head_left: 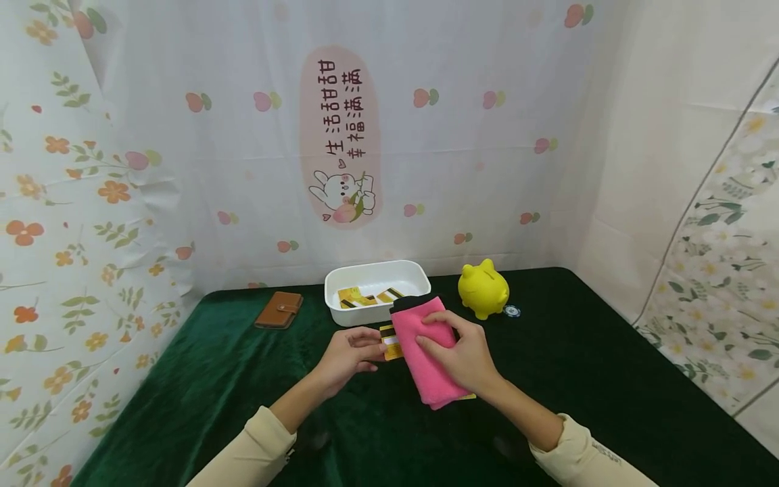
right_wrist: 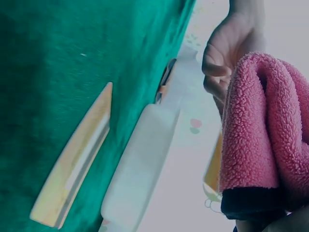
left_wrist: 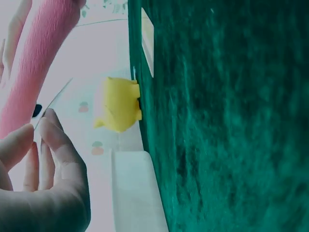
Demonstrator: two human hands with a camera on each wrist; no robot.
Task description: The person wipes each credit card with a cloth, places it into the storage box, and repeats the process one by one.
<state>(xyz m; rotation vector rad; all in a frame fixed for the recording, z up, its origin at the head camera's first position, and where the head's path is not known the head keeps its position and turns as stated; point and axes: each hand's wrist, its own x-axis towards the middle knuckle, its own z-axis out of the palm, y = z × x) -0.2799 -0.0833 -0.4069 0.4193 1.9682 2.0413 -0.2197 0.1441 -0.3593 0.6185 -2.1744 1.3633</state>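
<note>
My left hand [head_left: 348,353] pinches a yellow bank card [head_left: 391,343] with a black stripe and a white strip by its left end. In the left wrist view the card [left_wrist: 59,95] is edge-on between thumb and fingertips. My right hand [head_left: 464,350] grips a folded pink cloth [head_left: 426,368] with a black border, its thumb and fingers spread over the front. The cloth overlaps the card's right end in the head view. A second yellow card [right_wrist: 72,164] lies on the table below the cloth, mostly hidden by it from the head camera.
Behind my hands stands a white basin [head_left: 331,281] with several yellow cards [head_left: 353,296] inside. A brown leather wallet [head_left: 278,310] lies to its left. On the right are a yellow piggy bank [head_left: 483,289] and a small round chip [head_left: 512,311]. Dark green cloth [head_left: 243,392] covers the table.
</note>
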